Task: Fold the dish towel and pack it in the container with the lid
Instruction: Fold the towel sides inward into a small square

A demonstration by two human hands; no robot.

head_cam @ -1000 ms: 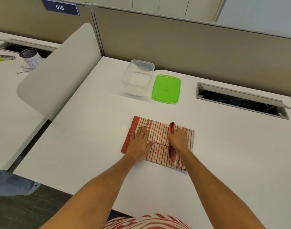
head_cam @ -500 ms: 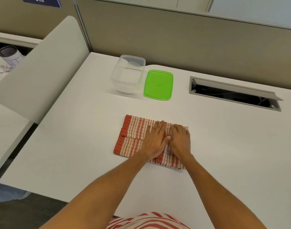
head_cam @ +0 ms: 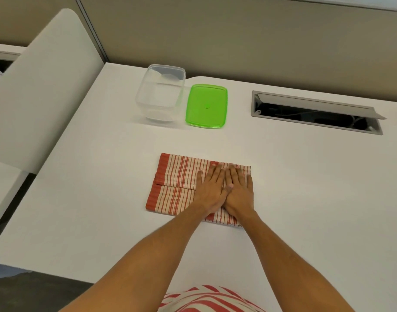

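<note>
The red-and-cream striped dish towel (head_cam: 177, 185) lies folded into a flat rectangle on the white desk (head_cam: 103, 199). My left hand (head_cam: 212, 188) and my right hand (head_cam: 239, 190) rest flat side by side on its right half, palms down, fingers together and pointing away from me. Neither hand grips the cloth. Beyond the towel stands the clear plastic container (head_cam: 160, 95), open and with nothing in it. Its green lid (head_cam: 207, 105) lies flat on the desk just to the container's right.
An open cable hatch (head_cam: 316, 112) is sunk into the desk at the back right. A tan partition wall (head_cam: 238, 37) runs along the far edge. A white curved divider panel (head_cam: 40, 86) stands at the left, with a gap beside the desk's left edge.
My left hand slid right across the towel and now lies against my right hand. My right hand flattened from a pinch on the raised fold, which now lies flat.
</note>
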